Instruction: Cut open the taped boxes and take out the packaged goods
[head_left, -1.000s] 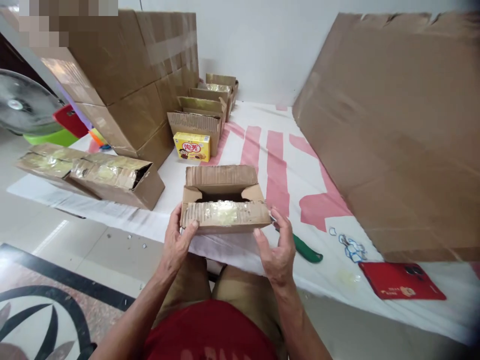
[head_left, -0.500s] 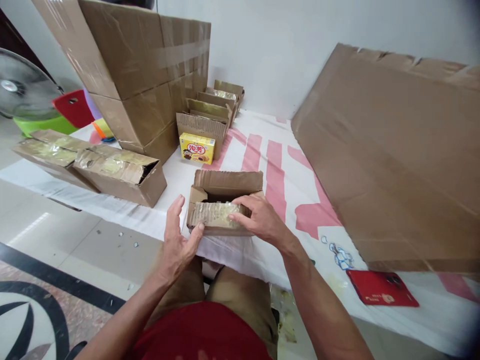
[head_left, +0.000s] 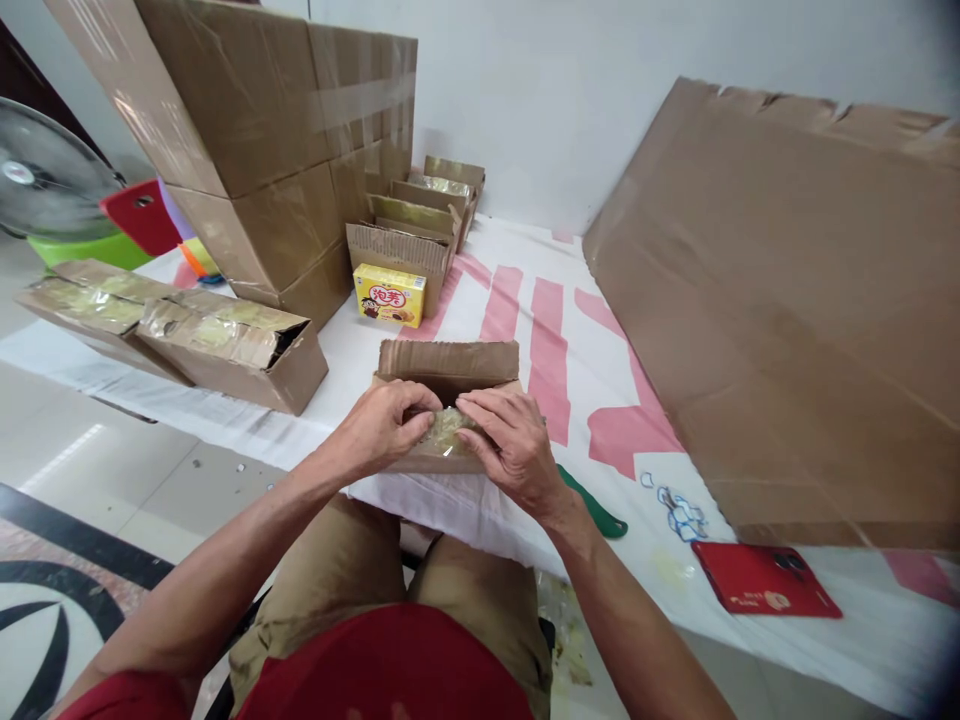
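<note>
A small open cardboard box (head_left: 450,357) sits at the table's near edge, its back flap standing up. Clear, yellowish tape covers its front flap (head_left: 445,436). My left hand (head_left: 388,422) has its fingers curled over the top of this flap, thumb against the outer side. From the other end, my right hand (head_left: 510,440) pinches the flap in the same way. Between the two thumbs a short taped stretch shows. The inside of the box is mostly hidden by my hands.
Beside my right wrist lies a green tool (head_left: 596,503), partly covered. A red phone (head_left: 765,580) rests at right, near a large cardboard sheet (head_left: 780,320). A yellow printed carton (head_left: 388,296) stands behind the box; taped boxes (head_left: 232,345) sit left, before stacked cartons (head_left: 285,170).
My left hand has moved from the box's left front corner onto the front flap, its fingers closing over it. The right hand stays on the flap. The green tool has come into view.
</note>
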